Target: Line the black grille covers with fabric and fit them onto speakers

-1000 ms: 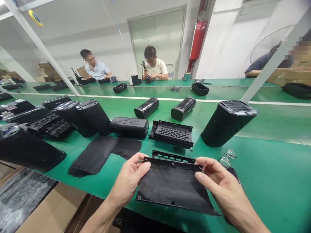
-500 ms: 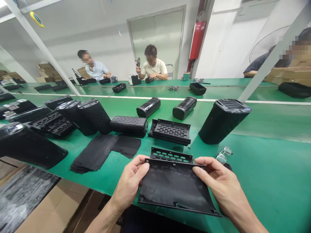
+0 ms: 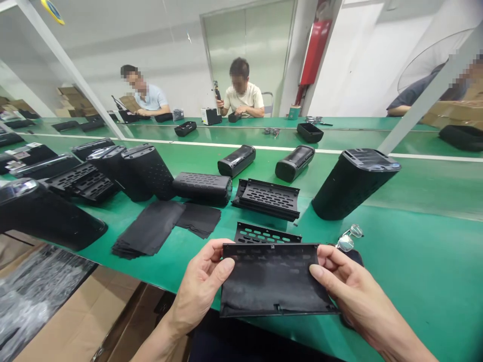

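Note:
My left hand (image 3: 207, 281) pinches the left edge of a black curved plastic panel (image 3: 277, 281), thumb on its inner face. At the opposite edge my right hand (image 3: 345, 276) grips the same panel with thumb and fingers. Its inside faces me, lined with what looks like a dark sheet. Just behind lies a slotted black panel (image 3: 264, 232), partly hidden. Farther back sits a stack of slotted panels (image 3: 266, 200). Left of my hands are piles of black sheets (image 3: 149, 231).
Black speaker-like housings stand at the right (image 3: 350, 186) and left (image 3: 147, 171). Eyeglasses (image 3: 349, 239) rest beyond my right hand on the green table (image 3: 426, 271). Open cardboard (image 3: 83, 301) is below the table's left edge. Co-workers (image 3: 243, 95) sit across.
Both hands have tilted the held panel, its lower edge now higher and more level. My right fingers have shifted slightly right along its edge. The whole view has shifted a little.

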A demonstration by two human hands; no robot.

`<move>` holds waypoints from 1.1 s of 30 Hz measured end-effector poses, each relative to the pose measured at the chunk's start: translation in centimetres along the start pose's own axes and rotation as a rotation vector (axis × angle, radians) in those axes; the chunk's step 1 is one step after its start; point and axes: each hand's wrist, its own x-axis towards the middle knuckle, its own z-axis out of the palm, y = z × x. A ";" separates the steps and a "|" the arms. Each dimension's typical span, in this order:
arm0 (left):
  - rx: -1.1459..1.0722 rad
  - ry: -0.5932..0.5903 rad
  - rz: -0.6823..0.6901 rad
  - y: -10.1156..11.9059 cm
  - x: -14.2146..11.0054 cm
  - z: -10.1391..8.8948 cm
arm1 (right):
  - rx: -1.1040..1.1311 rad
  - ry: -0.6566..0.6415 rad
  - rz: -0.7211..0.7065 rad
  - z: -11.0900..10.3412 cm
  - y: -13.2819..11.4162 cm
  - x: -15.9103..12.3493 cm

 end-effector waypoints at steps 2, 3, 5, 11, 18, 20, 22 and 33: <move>-0.007 0.003 -0.003 -0.1 -0.2 0.1 | 0.010 0.001 -0.005 0.1 0.0 0.0; -0.009 0.004 -0.002 -0.2 -0.3 0.1 | 0.009 -0.002 -0.005 0.1 -0.1 0.0; -0.017 -0.001 -0.001 -0.3 -0.4 0.1 | 0.010 -0.005 -0.002 0.2 -0.1 0.1; -0.155 -0.143 0.012 0.1 -0.8 0.1 | 0.031 0.005 0.011 0.1 -0.1 0.2; -0.184 -0.154 -0.013 0.3 -0.8 0.7 | 0.109 -0.072 0.083 -0.6 0.1 0.6; -0.197 -0.158 -0.015 0.2 -0.8 0.8 | 0.126 -0.077 0.085 -0.7 0.2 0.6; -0.205 -0.167 -0.022 0.2 -0.8 0.9 | 0.141 -0.069 0.088 -0.8 0.3 0.7; -0.283 -0.267 -0.039 0.4 -0.7 0.7 | 0.226 -0.095 0.120 -0.3 -0.4 0.3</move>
